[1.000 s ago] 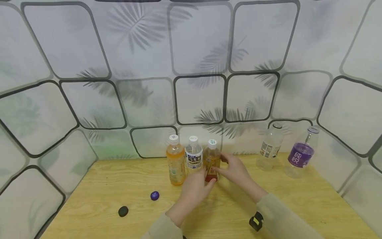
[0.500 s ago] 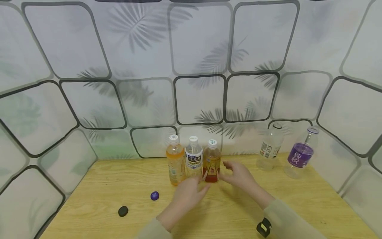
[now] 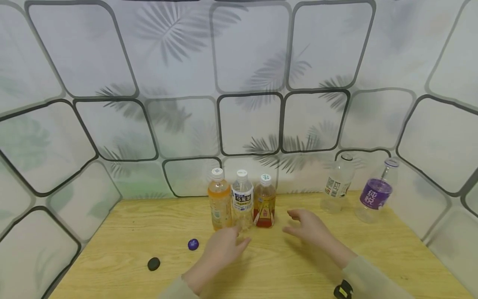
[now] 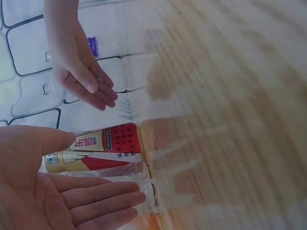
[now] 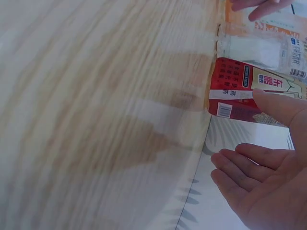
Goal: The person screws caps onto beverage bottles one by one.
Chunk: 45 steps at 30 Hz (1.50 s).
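Observation:
Three capped bottles stand upright side by side near the back wall: an orange one [image 3: 219, 203], a clear one [image 3: 242, 201] with a dark-and-white label, and a red-and-gold labelled one [image 3: 264, 205]. My left hand [image 3: 223, 248] hovers in front of the clear and orange bottles, fingers extended and holding nothing. To the right of the red-labelled bottle is my right hand [image 3: 310, 227], its fingers loosely spread and apart from it. In the right wrist view, the thumb overlaps the red label [image 5: 240, 86]. The left wrist view shows the left palm [image 4: 48, 191] facing the bottles.
Two clear bottles stand at the back right, one with a white label [image 3: 336, 187], the other with a purple label [image 3: 376, 193]. A purple cap [image 3: 193, 244] and a black cap [image 3: 153, 263] lie on the left of the wooden table [image 3: 123, 232]. Patterned walls enclose the table's back and sides.
Both hands have come away from the red-labelled bottle, the left moving left and toward the body, the right moving right. The bottle stays standing in the row.

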Each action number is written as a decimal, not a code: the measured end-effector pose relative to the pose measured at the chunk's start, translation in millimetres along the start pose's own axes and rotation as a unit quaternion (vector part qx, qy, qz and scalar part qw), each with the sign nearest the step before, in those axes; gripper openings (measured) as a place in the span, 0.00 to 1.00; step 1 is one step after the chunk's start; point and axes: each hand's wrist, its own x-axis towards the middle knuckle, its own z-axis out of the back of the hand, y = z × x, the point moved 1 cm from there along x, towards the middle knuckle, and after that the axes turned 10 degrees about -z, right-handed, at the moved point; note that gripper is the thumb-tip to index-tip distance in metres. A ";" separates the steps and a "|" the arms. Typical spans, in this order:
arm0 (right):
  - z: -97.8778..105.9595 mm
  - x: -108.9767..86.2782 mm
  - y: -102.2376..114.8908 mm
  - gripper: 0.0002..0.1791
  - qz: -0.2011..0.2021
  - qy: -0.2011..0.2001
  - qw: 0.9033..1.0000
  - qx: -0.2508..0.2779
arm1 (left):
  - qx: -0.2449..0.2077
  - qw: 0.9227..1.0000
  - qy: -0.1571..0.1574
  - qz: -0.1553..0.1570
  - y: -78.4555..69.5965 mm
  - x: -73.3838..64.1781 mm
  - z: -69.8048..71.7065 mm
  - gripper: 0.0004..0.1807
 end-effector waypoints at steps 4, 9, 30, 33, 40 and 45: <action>2.2 -3.0 -6.3 0.33 -0.003 0.002 1.000 -0.006 | 0.010 1.000 0.006 0.002 6.7 -4.8 -0.1 0.29; 3.8 -5.7 -15.1 0.33 0.000 0.002 1.000 -0.019 | 0.018 1.000 0.006 0.001 14.0 -12.5 0.5 0.27; 30.1 -11.0 -59.4 0.35 -0.031 0.003 0.998 -0.046 | 0.048 0.998 0.000 0.035 40.3 -38.1 19.6 0.25; 34.3 -11.8 -66.4 0.34 -0.029 -0.004 0.998 -0.047 | 0.036 0.998 0.003 0.047 43.8 -41.8 23.4 0.26; 43.0 -15.2 -81.2 0.33 -0.032 -0.021 0.998 -0.057 | 0.034 0.995 0.021 0.093 51.3 -54.4 32.1 0.27; 47.8 -14.1 -89.8 0.34 -0.032 -0.027 0.997 -0.060 | 0.038 0.993 0.015 0.108 58.4 -65.3 42.0 0.27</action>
